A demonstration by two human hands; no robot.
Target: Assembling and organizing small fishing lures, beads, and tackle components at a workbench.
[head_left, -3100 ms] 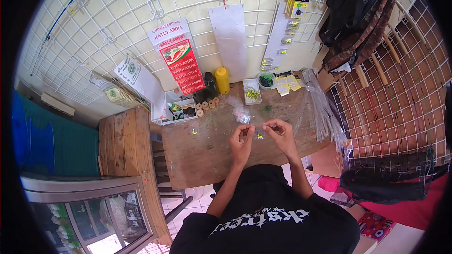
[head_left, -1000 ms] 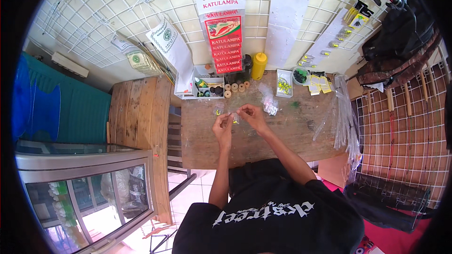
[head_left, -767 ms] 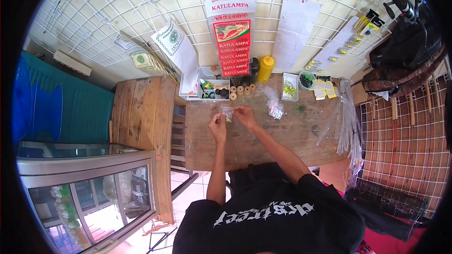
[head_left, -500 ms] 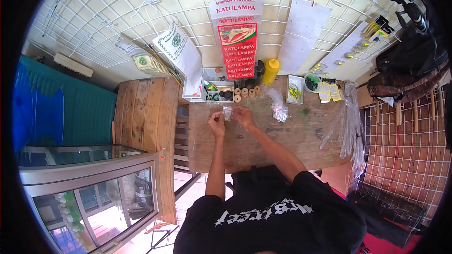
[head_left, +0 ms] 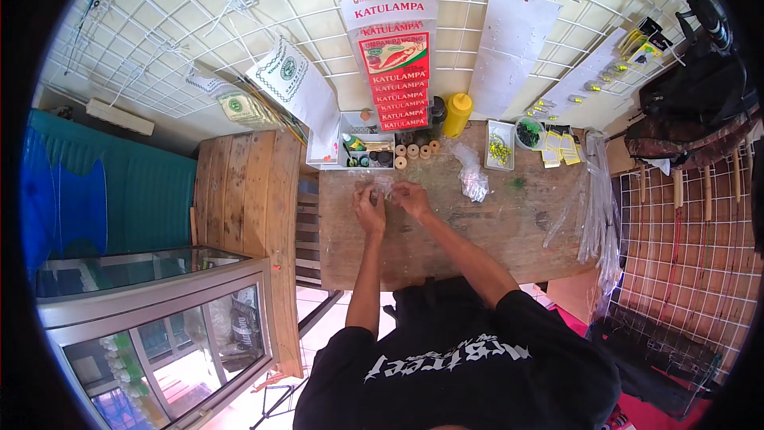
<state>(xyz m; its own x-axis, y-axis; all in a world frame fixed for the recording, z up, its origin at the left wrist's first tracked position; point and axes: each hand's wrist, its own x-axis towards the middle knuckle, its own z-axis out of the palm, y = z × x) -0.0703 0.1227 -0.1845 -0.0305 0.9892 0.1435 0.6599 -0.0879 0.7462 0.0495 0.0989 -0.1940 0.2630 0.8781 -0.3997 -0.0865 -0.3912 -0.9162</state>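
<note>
A small clear plastic bag (head_left: 383, 184) is between my two hands, over the left part of the wooden table (head_left: 446, 243). My left hand (head_left: 368, 209) pinches it from the left with bent fingers. From the right, my right hand (head_left: 410, 197) closes its fingertips at the bag's edge. What lies inside the bag is too small to make out. Just beyond my hands stands a white divided tray (head_left: 334, 166) with small bottles and dark round lids, and beside it are several wooden spools (head_left: 425, 152).
Right of my hands lies a crumpled clear bag (head_left: 473, 181). Farther back are a yellow squeeze bottle (head_left: 458, 115), a white box of yellow-green pieces (head_left: 500, 146) and a round tub (head_left: 528, 132). Clear plastic strips (head_left: 598, 207) hang at the right edge. A glass cabinet (head_left: 159, 287) stands left.
My left hand has turned and curled more around the small bag, which sits lower between the fingers. My right hand stays close beside it. The view has shifted slightly.
</note>
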